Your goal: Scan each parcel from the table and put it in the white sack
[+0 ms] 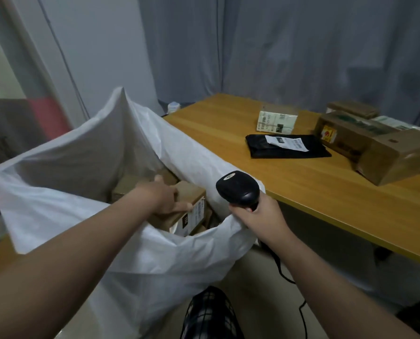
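The white sack (121,253) stands open at the left of the wooden table (314,192). My left hand (161,194) reaches into it and grips a cardboard parcel (192,211) with a white label, held over other boxes inside. My right hand (260,214) holds a black barcode scanner (238,188) at the sack's right rim. On the table lie a black flat parcel (287,146) with a white label, a small white-labelled box (276,119) and a long brown box (373,145).
More parcels (355,108) are stacked at the table's far right, against grey curtains. The scanner's black cable (284,272) hangs down below my right wrist. A black fan grille (209,314) stands on the floor just in front of me.
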`<state>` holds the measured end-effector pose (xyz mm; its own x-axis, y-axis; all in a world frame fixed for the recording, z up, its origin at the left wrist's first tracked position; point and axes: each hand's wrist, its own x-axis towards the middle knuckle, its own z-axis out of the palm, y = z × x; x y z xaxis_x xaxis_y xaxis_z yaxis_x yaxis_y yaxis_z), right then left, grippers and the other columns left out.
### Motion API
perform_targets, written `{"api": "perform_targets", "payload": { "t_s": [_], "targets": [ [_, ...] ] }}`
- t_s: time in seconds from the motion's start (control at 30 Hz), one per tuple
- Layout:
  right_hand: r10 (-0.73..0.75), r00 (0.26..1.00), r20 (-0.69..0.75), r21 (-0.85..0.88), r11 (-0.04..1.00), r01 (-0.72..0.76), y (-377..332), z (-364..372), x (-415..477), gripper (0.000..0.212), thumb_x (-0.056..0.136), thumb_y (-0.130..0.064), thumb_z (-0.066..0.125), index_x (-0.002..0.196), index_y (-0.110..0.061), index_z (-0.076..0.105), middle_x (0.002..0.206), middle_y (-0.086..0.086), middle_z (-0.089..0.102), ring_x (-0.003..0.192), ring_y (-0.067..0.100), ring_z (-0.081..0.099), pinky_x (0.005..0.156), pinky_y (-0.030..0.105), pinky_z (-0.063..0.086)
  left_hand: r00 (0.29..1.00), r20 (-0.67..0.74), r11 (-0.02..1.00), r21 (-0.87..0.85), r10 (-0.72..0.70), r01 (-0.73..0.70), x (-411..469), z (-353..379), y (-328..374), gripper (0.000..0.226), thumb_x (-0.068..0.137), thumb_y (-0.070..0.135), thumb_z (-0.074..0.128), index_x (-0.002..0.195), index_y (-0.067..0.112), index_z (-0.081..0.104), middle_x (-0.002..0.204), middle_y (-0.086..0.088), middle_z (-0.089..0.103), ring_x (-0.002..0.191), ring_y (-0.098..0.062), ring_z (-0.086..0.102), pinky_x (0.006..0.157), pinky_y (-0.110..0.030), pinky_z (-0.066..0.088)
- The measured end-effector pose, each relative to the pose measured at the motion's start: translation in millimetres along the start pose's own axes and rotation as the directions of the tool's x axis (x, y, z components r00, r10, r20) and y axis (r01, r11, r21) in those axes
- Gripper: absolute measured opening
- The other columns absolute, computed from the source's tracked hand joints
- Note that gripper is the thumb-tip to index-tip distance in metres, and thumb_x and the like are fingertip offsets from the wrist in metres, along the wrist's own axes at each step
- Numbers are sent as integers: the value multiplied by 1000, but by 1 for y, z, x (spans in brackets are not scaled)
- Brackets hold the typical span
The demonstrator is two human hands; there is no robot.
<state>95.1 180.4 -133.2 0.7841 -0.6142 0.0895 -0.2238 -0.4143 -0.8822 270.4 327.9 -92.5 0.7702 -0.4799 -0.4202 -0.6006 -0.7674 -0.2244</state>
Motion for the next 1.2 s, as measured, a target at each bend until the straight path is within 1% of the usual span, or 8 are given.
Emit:
{"api": "perform_targets", "payload": {
  "t_s": [0.07,0.17,0.43,0.57,0.77,0.93,1.07,1.2],
  "targets": [
    [13,999,-36,-5,1000,-13,5,-3,-1,20,79,-27,75,93,-20,63,82,-1,67,81,10,62,69,28,48,988,-143,998,-21,49,-53,0,-3,5,71,89,73,26,137,25,46,140,-14,32,117,-34,49,96,-43,42],
    [28,995,-96,38,999,-25,10,-13,0,15,79,-22,74,79,-18,60,65,-3,58,67,11,58,62,28,43,916,-374,978,-86,145,-190,-4,-16,17,58,93,61,37,133,20,50,131,-11,43,113,-31,53,93,-43,46],
    [120,946,-302,230,972,-49,25,-89,15,19,81,-20,74,91,-6,66,71,12,64,64,18,63,63,38,53,772,-564,885,-145,293,-442,14,-65,99,49,95,47,48,134,18,49,133,-9,47,114,-27,53,95,-40,46],
    [202,919,-338,307,947,-95,38,-125,19,21,84,-21,72,92,-2,67,68,12,65,57,16,63,56,32,51,754,-561,875,-103,342,-473,51,-85,160,53,93,46,52,138,19,42,134,-10,42,118,-28,48,97,-40,45],
    [330,900,-284,485,860,-162,54,-153,22,22,88,-18,68,97,1,65,76,14,64,55,16,60,56,29,52,855,-419,933,-50,305,-357,121,-96,217,74,92,46,54,150,23,14,152,-17,17,135,-38,28,106,-48,35],
    [408,864,-293,587,791,-175,69,-169,22,13,88,-17,67,88,-4,65,73,11,64,57,20,58,63,37,52,846,-425,946,96,321,-311,138,-100,230,38,97,2,35,133,2,44,123,-17,45,108,-33,52,86,-40,49],
    [420,861,-286,600,779,-180,77,-169,20,12,89,-18,66,85,-7,65,73,11,63,56,18,58,56,28,50,765,-416,852,411,493,-325,111,-110,233,34,94,0,41,126,7,53,119,-11,54,99,-28,60,78,-35,50],
    [445,838,-316,635,756,-162,83,-168,14,17,88,-19,67,82,-4,66,69,11,63,53,16,57,54,27,51,568,-428,711,458,703,-534,49,-98,253,29,98,21,42,124,17,53,123,-7,59,104,-26,59,87,-36,46]
  ]
}}
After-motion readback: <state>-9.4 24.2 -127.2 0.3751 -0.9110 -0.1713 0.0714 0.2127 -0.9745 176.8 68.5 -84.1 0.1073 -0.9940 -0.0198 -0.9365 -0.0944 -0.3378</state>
